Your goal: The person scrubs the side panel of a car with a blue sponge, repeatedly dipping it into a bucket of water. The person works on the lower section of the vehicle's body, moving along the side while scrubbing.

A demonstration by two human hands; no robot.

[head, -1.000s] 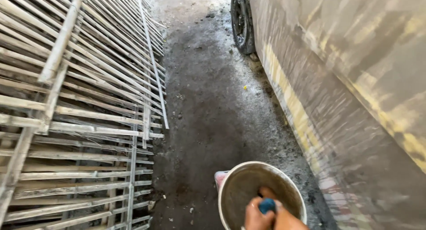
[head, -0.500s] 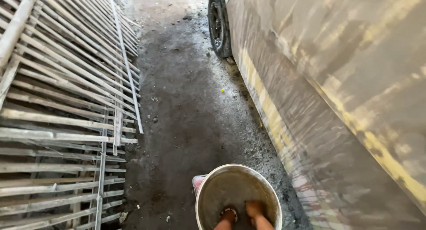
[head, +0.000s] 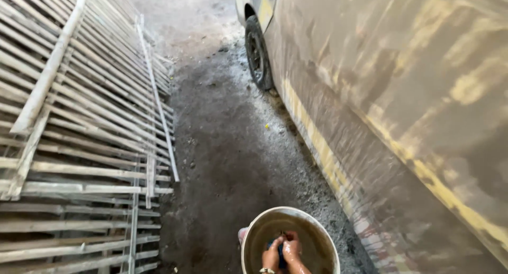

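From the head camera, looking down, your two hands are together inside the round pale-rimmed bucket (head: 290, 241) that stands on the dark, wet ground (head: 233, 157) at the bottom edge of the view. Your left hand (head: 272, 256) is curled with the fingers bent inward, and your right hand (head: 292, 250) is closed beside it, both wet and shiny; between them you are gripping a small blue thing, a sponge or cloth (head: 279, 248), of which only a dark blue sliver shows, so its exact kind cannot be told. The hands touch each other over it, low in the bucket, whose inside looks muddy brown; whether there is water in it is hard to tell. A band (head: 266, 271) sits on your left wrist at the very edge of the picture. Just beside the bucket on its left, a bit of pink (head: 243, 234) peeks out from behind the rim, too little of it to identify. To your right, near the bucket, rises the side of a car (head: 402, 110), its panel dull grey with yellowish streaks and patches, and a long yellow strip along the lower edge. Farther ahead along that side is its dark wheel (head: 258, 54), standing on the ground. To your left, well apart from the bucket, lies a stack of whitish metal grille frames (head: 79, 126), leaning and overlapping, with long bars running up the picture.
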